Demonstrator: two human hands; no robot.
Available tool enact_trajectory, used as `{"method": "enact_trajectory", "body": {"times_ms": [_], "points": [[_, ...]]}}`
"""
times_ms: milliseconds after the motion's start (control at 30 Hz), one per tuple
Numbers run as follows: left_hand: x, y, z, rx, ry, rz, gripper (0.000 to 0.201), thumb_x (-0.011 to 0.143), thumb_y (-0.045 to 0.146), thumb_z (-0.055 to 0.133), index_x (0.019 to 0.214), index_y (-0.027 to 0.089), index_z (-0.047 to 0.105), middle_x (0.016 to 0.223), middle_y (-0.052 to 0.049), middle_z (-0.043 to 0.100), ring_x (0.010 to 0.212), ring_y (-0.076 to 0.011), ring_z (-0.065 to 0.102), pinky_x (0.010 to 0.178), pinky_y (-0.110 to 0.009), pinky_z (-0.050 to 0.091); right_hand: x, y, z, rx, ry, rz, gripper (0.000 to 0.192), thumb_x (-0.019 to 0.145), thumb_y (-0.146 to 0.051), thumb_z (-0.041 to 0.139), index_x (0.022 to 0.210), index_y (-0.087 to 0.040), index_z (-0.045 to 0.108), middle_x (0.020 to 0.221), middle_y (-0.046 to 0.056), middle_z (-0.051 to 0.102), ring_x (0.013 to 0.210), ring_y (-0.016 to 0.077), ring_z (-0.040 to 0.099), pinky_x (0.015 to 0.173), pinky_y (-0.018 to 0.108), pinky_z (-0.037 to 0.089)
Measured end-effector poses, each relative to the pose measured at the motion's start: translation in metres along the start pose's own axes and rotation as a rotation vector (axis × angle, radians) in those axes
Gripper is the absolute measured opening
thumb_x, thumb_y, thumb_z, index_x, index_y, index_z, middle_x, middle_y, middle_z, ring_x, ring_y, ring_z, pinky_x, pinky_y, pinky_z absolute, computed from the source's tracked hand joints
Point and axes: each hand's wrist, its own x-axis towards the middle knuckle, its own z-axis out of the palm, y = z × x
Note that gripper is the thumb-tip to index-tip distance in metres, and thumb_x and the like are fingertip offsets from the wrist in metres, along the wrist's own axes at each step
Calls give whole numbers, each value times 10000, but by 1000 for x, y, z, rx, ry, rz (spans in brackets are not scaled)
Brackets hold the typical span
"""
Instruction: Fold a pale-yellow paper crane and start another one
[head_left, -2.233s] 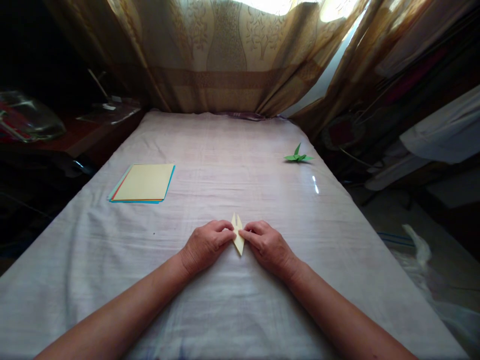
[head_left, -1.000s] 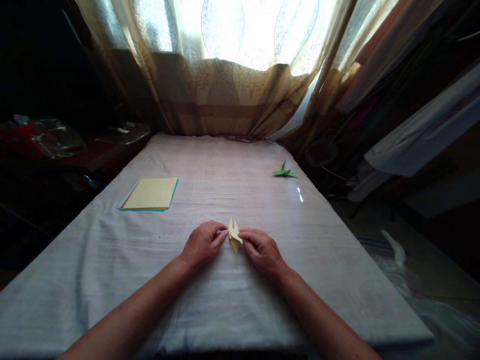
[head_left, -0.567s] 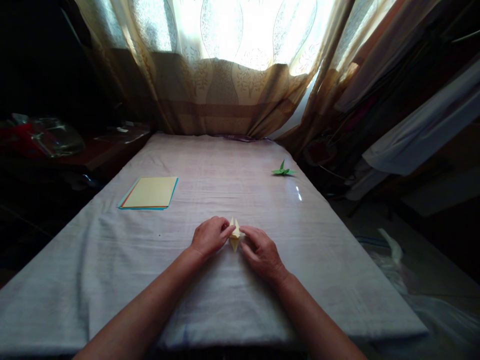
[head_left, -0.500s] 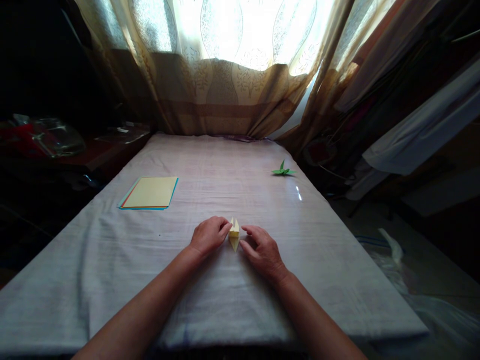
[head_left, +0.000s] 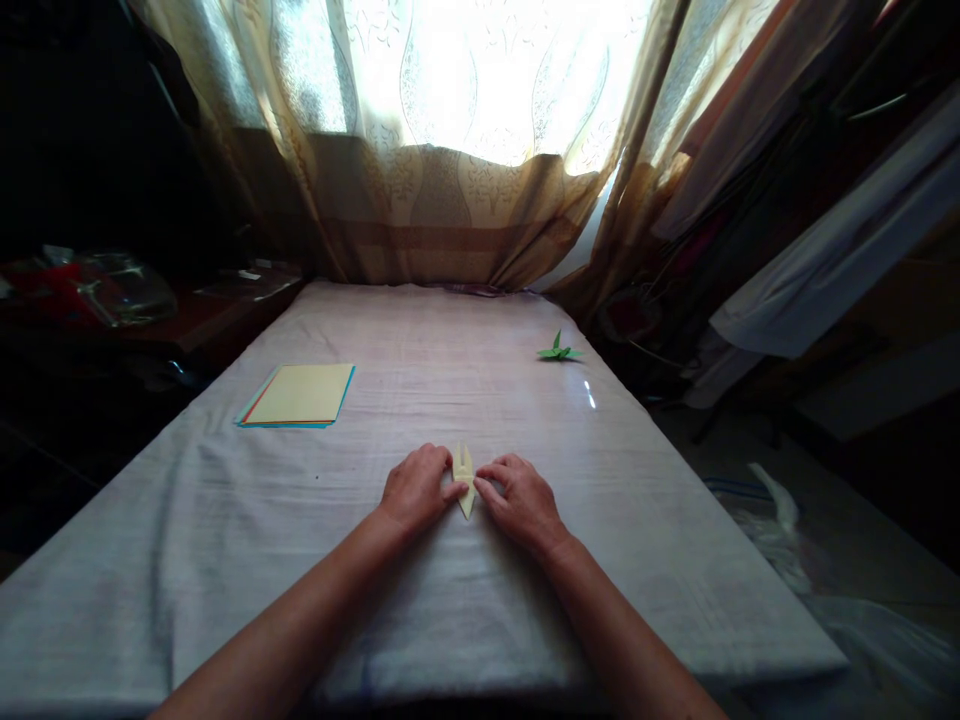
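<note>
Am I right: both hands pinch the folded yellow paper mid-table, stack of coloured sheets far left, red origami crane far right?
Not quite: the origami crane is green, not red, as the head view shows. The rest holds: left hand and right hand pinch the folded yellow paper, with the stack of coloured sheets far left.

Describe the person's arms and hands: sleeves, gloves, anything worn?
Both forearms are bare as far as the frame shows; no sleeve edge is visible. The left hand and right hand wear no gloves. No ring, watch or bracelet shows, though dim light could hide small items.
</note>
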Motion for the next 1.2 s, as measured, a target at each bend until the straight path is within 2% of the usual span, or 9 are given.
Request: {"method": "enact_trajectory", "body": {"times_ms": [133, 200, 333, 433, 700, 800, 967, 1200], "points": [[-7, 1, 5, -84, 50, 0, 179, 771, 320, 705, 894, 215, 629, 967, -29, 665, 927, -210, 607, 767, -279, 422, -5, 1, 3, 36, 35, -41, 147, 831, -274, 649, 944, -248, 739, 952, 58, 675, 958, 212, 607, 864, 319, 462], [-8, 0, 6, -154, 75, 7, 134, 774, 301, 689, 861, 222, 624, 907, -1, 665, 842, -180, 611, 722, -261, 418, -5, 3, 7, 130, 69, -26, 158, 811, -262, 659, 947, -240, 735, 945, 57, 689, 943, 214, 618, 857, 325, 471], [-5, -5, 10, -328, 128, 52, 66, 787, 287, 636, 812, 226, 629, 804, 31, 646, 693, -136, 585, 645, -235, 414, -1, 4, 13, 326, 126, 9, 155, 797, -255, 632, 912, -244, 736, 869, 25, 720, 741, 164, 640, 708, 276, 504], [0, -12, 15, -468, 180, 95, 101, 798, 315, 604, 821, 223, 639, 755, 30, 632, 676, -129, 584, 640, -220, 437, 2, 0, 15, 377, 165, -16, 186, 821, -271, 581, 914, -241, 740, 856, 16, 737, 684, 149, 640, 670, 261, 511], [4, -16, 19, -736, 274, 115, 269, 832, 466, 550, 864, 207, 614, 744, 13, 640, 617, -120, 595, 578, -202, 453, 9, -15, 14, 461, 288, -41, 252, 860, -341, 523, 911, -243, 749, 910, 30, 758, 827, 188, 686, 779, 296, 532], [4, -15, 19, -783, 278, 92, 317, 819, 517, 564, 851, 205, 605, 722, 19, 626, 581, -113, 583, 544, -194, 444, 10, -19, 13, 467, 287, -21, 250, 855, -355, 533, 911, -251, 753, 903, 24, 760, 798, 184, 685, 763, 288, 534], [4, -19, 22, -804, 233, 46, 355, 812, 561, 549, 857, 212, 598, 745, 18, 628, 554, -108, 575, 529, -194, 452, 10, -21, 16, 574, 205, 49, 257, 844, -393, 556, 931, -254, 753, 902, 4, 765, 773, 179, 694, 739, 273, 545], [1, -17, 20, -725, 195, 40, 190, 850, 391, 541, 884, 223, 622, 802, 22, 679, 591, -108, 589, 585, -200, 455, 17, -17, 20, 613, 222, 82, 227, 791, -376, 585, 864, -231, 743, 852, 14, 755, 744, 178, 679, 705, 278, 545]]}}
